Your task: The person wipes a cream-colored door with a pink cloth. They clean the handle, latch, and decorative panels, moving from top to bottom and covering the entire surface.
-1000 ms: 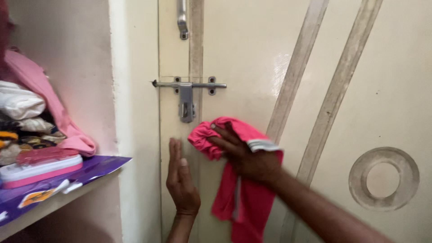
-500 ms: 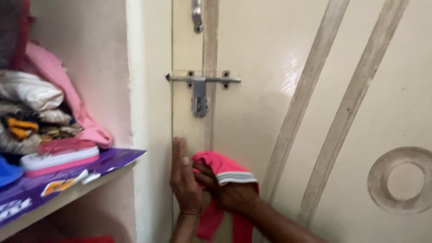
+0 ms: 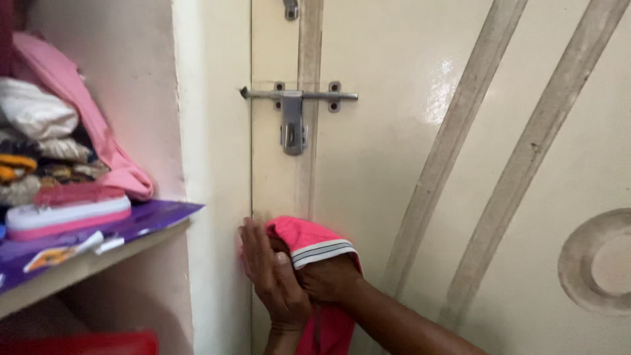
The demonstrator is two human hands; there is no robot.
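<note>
A pink cloth (image 3: pixel 310 242) with a grey and white striped edge is pressed against the cream door (image 3: pixel 394 164) near its left edge. My right hand (image 3: pixel 327 279) grips the cloth from the right and holds it on the door. My left hand (image 3: pixel 271 275) lies flat, fingers up, against the door's edge, touching the cloth and my right hand. The cloth's lower part hangs down between my forearms.
A metal sliding latch (image 3: pixel 294 108) sits on the door above my hands. At left, a shelf (image 3: pixel 85 260) lined with purple paper holds a pile of folded clothes (image 3: pixel 46 138) and a pink and white box (image 3: pixel 66 213). Something red (image 3: pixel 79 343) lies below the shelf.
My right hand has carried the cloth down and left across the door until it meets my left hand. The view has shifted closer and the latch now stands higher above my hands.
</note>
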